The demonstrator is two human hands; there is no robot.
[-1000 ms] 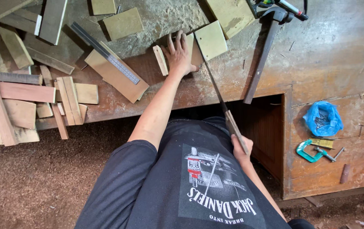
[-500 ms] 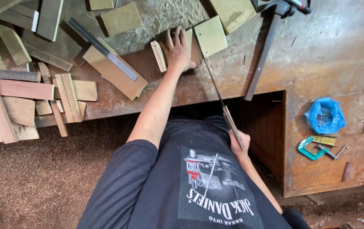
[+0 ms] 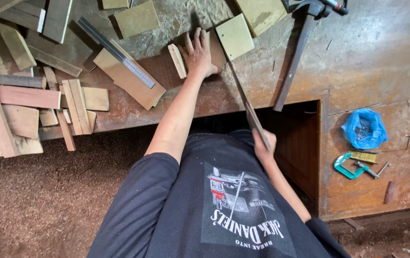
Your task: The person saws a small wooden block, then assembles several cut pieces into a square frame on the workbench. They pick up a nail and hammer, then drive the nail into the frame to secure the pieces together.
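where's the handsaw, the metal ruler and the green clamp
handsaw (image 3: 243,98): head view, middle of the blade
metal ruler (image 3: 119,55): head view, middle of the strip
green clamp (image 3: 344,167): head view, curved frame

A worn reddish wooden workbench (image 3: 367,62) fills the upper frame, dusted with pale sawdust toward twelve o'clock. Beneath it opens a dark recess (image 3: 300,143). The floor (image 3: 47,200), from seven to nine o'clock, lies under reddish-brown sawdust.

Woodworking workshop: scarred wooden worktop (image 3: 367,62), sawdust-covered floor (image 3: 47,200), scattered timber offcuts (image 3: 28,100), handsaw (image 3: 245,102), green clamp (image 3: 347,167).
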